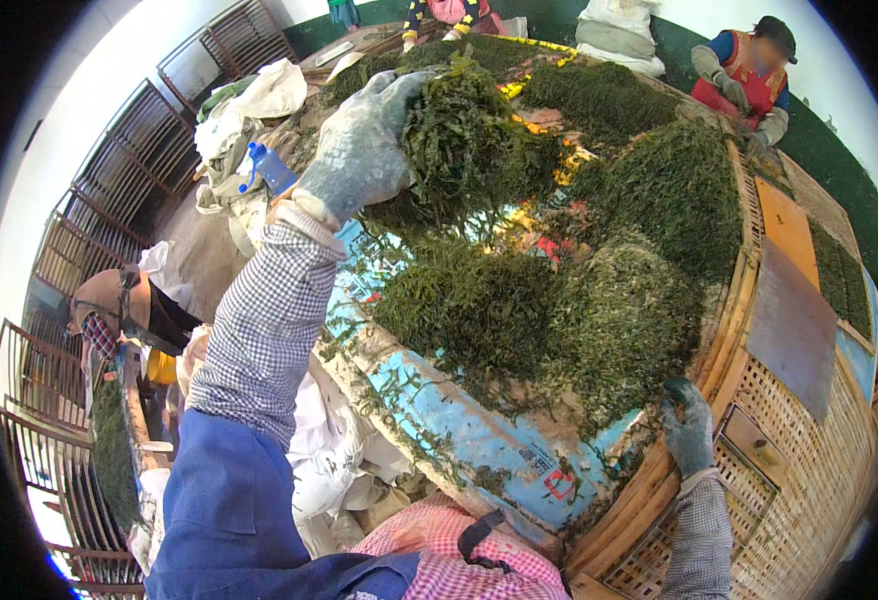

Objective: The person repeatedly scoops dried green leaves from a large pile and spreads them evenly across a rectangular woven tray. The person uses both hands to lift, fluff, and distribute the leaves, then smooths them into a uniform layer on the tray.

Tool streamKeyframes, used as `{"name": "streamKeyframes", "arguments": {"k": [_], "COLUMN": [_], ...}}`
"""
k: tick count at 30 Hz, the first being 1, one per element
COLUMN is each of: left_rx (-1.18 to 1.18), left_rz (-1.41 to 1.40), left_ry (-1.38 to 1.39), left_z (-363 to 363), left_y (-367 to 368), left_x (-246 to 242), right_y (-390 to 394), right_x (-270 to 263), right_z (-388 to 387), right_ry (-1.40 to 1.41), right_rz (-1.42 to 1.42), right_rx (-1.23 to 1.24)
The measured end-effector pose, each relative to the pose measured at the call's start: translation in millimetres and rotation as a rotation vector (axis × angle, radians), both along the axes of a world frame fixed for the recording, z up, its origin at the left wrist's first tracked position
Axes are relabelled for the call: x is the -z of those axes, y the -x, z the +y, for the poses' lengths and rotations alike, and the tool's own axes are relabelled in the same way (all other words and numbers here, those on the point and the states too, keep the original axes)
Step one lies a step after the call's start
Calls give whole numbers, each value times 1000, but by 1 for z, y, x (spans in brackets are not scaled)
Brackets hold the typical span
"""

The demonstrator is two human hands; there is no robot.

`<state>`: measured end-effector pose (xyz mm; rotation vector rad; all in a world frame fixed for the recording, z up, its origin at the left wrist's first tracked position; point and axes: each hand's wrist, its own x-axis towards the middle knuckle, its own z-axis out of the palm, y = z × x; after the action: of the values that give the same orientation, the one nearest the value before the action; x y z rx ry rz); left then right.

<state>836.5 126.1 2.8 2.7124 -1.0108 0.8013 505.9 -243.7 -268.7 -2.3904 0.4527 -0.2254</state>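
Note:
My left hand (367, 142), in a worn grey-blue work glove, is raised over the far left of the table. It grips a big clump of dark green leafy strands (457, 142), possibly seaweed; loose strands hang below it. Under the clump, a heap of the same green strands (469, 300) lies on a printed blue sheet (454, 412). A paler, finer heap (619, 322) adjoins it on the right. My right hand (688, 427), also gloved, is at the wooden table rim (649, 487); its fingers look curled, and whether they hold anything is unclear.
More green heaps (671, 195) cover the table's far side. A woven tray (806, 450) bearing boards lies right of the rim. A blue bottle (270, 169) stands by white sacks (259, 97). One co-worker (754, 82) sits far right; others are at the back and left. Slatted racks (116, 165) line the left wall.

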Motion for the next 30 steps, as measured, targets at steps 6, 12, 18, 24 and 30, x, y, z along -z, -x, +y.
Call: {"name": "streamKeyframes", "arguments": {"k": [6, 12, 18, 24, 30], "left_rx": [144, 329, 470, 516, 711], "left_rz": [-129, -134, -181, -116, 40], "left_ry": [27, 136, 125, 188, 292], "left_z": [10, 28, 42, 62, 79], "left_y": [-7, 6, 26, 16, -11], "left_x": [-20, -44, -95, -130, -146], "right_y": [-33, -121, -213, -231, -182], "right_x": [-44, -163, -196, -91, -56], "right_z": [51, 167, 284, 309, 264], "right_ry": [-57, 418, 758, 496, 303], "right_rz": [18, -622, -610, -292, 456], "right_rx": [9, -408, -481, -520, -530]}}
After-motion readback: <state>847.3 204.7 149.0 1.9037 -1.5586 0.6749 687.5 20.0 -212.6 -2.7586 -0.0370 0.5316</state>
